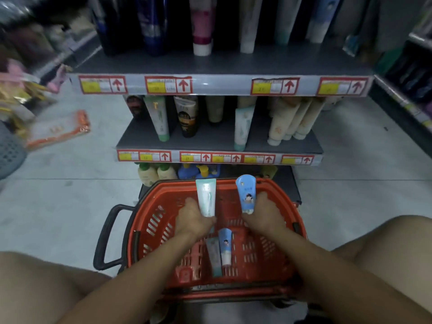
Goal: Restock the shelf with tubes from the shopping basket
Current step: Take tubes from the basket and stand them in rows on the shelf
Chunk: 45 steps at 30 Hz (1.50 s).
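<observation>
A red shopping basket [149, 220] sits on the floor in front of the shelf unit. Over it, my left hand [192, 218] grips a pale green tube [206, 196] held upright. My right hand [264, 216] grips a blue tube [246, 195] with a cartoon figure, also upright. On the basket's floor lie two more tubes side by side: a green one [215, 256] and a blue one [225, 246]. The middle shelf [210, 142] carries standing tubes, among them green ones [243, 126] and cream ones [289, 120].
The top shelf [210, 64] holds dark, pink and white tubes. Bottles [156, 173] stand on the lowest shelf behind the basket. The basket's black handle [109, 237] sticks out left. Packets [58, 129] and a grey basket [9, 153] lie on the floor at left. My knees flank the basket.
</observation>
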Each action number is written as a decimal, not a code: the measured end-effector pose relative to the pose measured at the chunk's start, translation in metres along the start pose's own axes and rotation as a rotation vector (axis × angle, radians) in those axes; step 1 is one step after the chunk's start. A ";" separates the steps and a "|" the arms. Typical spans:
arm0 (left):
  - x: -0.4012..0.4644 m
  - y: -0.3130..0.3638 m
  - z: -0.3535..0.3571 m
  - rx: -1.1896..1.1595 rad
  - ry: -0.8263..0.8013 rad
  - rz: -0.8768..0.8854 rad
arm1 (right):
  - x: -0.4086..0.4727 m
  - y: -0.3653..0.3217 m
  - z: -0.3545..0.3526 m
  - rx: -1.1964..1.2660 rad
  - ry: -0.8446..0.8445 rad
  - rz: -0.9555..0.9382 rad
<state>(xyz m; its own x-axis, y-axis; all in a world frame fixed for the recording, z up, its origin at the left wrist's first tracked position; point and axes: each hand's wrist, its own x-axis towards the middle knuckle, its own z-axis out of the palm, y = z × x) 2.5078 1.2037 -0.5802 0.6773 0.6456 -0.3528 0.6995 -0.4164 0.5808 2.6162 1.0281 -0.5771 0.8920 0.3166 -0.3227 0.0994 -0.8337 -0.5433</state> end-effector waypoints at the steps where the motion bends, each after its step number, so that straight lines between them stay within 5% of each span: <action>1: -0.004 0.008 -0.007 -0.004 0.017 0.026 | -0.002 -0.004 -0.009 -0.003 0.030 -0.023; 13: -0.050 0.129 -0.074 -0.147 0.274 0.398 | -0.030 -0.047 -0.137 0.062 0.383 -0.217; 28: -0.059 0.304 -0.125 -0.236 0.322 0.654 | 0.006 -0.074 -0.310 0.112 0.709 -0.356; 45: 0.031 0.386 -0.102 -0.231 0.368 0.589 | 0.102 -0.066 -0.346 0.136 0.705 -0.291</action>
<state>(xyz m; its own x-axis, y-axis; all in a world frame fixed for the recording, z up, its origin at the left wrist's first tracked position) 2.7757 1.1284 -0.2920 0.7775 0.5463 0.3116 0.1492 -0.6415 0.7525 2.8535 0.9592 -0.3059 0.9127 0.1135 0.3926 0.3584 -0.6839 -0.6355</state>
